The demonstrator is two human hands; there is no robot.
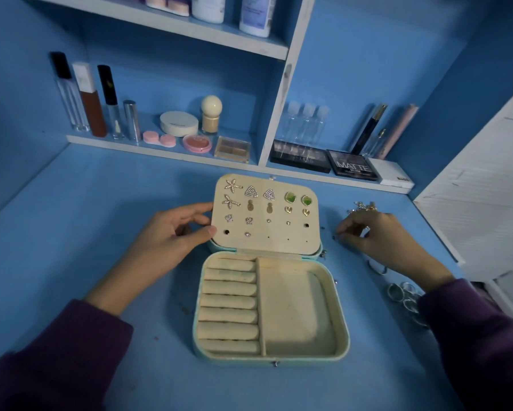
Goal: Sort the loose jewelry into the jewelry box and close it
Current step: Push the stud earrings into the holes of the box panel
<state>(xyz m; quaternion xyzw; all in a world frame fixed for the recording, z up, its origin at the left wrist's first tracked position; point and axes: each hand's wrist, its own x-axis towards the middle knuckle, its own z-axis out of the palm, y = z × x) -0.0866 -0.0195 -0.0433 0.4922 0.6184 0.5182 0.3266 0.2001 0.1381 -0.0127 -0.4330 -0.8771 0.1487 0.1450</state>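
Jewelry box centre of table; earrings on lid panel; rings right of box; shelf behind

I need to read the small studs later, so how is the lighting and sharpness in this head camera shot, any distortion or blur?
Head view: dim, blue-tinted light with no strong glare; the earring panel at centre is fairly sharp; the rings near the right edge are dark and smeared; the wide-angle lens bows the shelf and stretches the corners.

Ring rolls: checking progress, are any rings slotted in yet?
No, the ring rolls are bare; silver rings lie on the table right of the box.
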